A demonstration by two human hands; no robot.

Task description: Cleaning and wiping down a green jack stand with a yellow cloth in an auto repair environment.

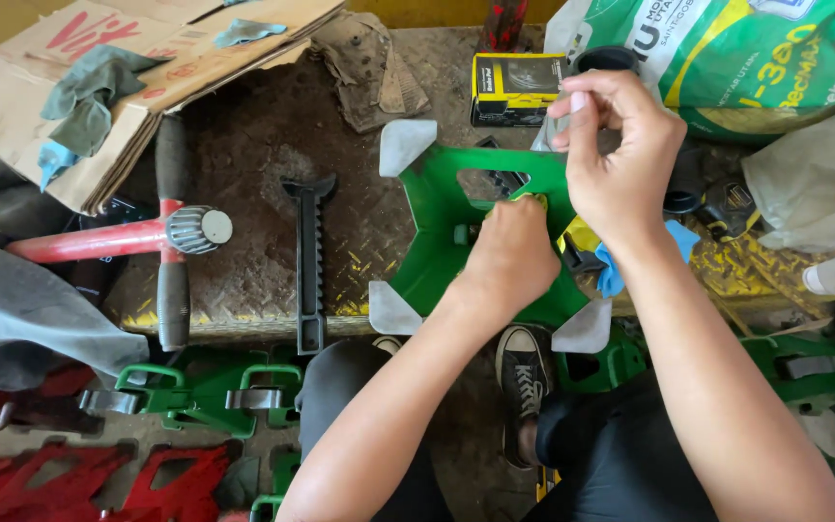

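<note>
A green metal jack stand with grey foot plates lies on its side on a dirty checker-plate platform. My left hand is closed over its middle, pressing a small yellow-green thing against the frame; what that thing is I cannot tell. My right hand hovers above the stand's right side, fingers pinched on a small white tube-like thing near its top. A blue cloth peeks out under my right wrist.
A black toothed post lies left of the stand. A red-handled tool sits further left, beside flattened cardboard with rags. A yellow-black box and a green sack are behind. More green stands and red ones lie below.
</note>
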